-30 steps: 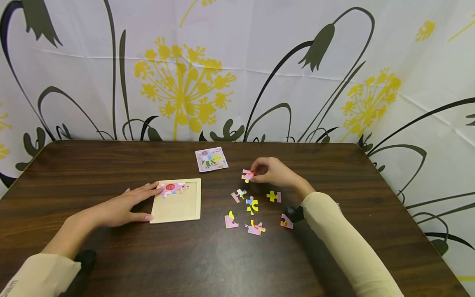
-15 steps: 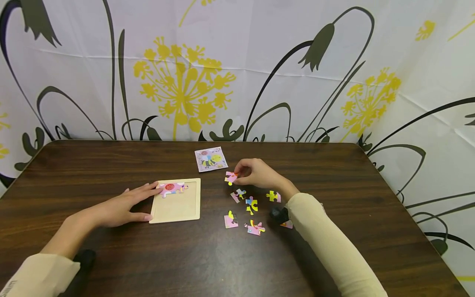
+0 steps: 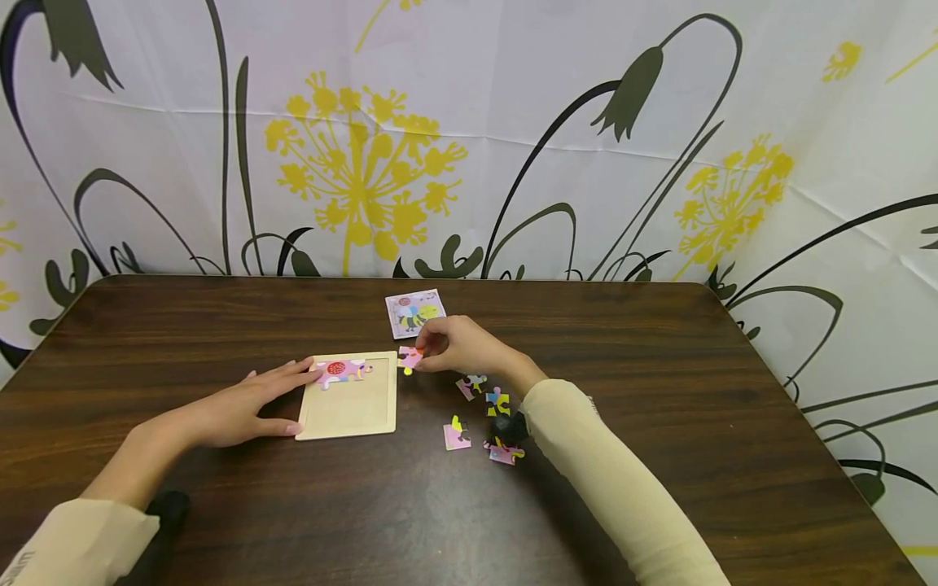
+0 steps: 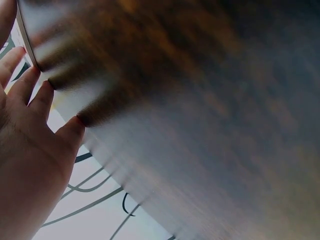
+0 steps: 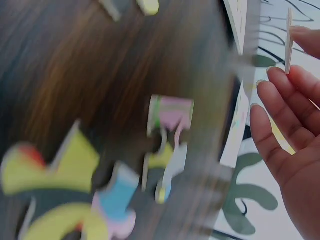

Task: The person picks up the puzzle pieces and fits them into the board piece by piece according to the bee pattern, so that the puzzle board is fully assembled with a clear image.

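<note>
My left hand (image 3: 242, 407) lies with fingers spread along the left edge of a pale wooden puzzle tray (image 3: 352, 415). In the left wrist view that hand (image 4: 32, 145) shows straight fingers touching the tabletop and tray side. Pink puzzle pieces (image 3: 340, 373) with a red round pattern fill the tray's upper left. Between thumb and fingertips, my right hand (image 3: 469, 348) pinches a pink puzzle piece (image 3: 408, 358), close to the tray's upper right corner. The right wrist view shows this held piece (image 5: 289, 47) edge-on.
A square bee picture card (image 3: 405, 316) lies behind the right hand, partly covered by it. Several loose pieces lie to the right, among them a pink-and-yellow one (image 3: 458, 436) and a blue-and-yellow one (image 3: 497, 399). The right wrist's black camera (image 3: 507, 428) hides some.
My right hand has carried the pinched puzzle piece leftward, from above the loose pieces to beside the tray. Its forearm now covers pieces that showed before. My left hand has stayed in place.
</note>
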The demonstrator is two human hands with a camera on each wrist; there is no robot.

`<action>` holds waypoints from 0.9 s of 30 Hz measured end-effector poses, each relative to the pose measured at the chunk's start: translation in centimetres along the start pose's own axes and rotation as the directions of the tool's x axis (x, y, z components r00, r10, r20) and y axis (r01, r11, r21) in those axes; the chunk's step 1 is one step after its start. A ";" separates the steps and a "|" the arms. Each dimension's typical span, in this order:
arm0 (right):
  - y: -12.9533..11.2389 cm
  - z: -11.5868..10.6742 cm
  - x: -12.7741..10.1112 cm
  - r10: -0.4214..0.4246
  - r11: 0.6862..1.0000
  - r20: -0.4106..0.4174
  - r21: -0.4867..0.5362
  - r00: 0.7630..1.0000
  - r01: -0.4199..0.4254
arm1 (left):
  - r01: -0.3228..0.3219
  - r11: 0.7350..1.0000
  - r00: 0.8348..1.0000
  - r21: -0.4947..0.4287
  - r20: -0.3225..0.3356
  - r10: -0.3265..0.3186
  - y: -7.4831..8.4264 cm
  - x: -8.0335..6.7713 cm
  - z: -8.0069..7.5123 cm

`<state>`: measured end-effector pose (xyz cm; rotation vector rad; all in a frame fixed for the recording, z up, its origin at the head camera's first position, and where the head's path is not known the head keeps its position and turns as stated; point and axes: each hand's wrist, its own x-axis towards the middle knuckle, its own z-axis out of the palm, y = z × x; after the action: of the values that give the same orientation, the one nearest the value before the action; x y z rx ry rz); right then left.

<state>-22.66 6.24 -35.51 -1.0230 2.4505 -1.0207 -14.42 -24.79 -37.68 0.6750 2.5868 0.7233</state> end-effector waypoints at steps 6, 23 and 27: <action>-0.6 1.3 1.1 0.011 1.000 0.021 -0.012 1.000 -0.011 | -0.002 1.000 1.000 -0.004 0.000 0.002 0.0 0.0 0.0; -0.9 3.5 3.1 0.033 0.996 -0.010 -0.084 0.999 -0.034 | 0.001 1.000 1.000 0.001 0.007 -0.001 -0.1 0.1 0.0; -1.0 3.8 3.2 0.038 0.995 -0.022 -0.090 0.999 -0.039 | -0.003 1.000 1.000 -0.001 0.000 0.003 -0.1 0.0 0.0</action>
<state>-22.54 1.57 -37.47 -0.9932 2.5430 -0.9205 -14.47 -24.85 -37.77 0.6787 2.5855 0.7249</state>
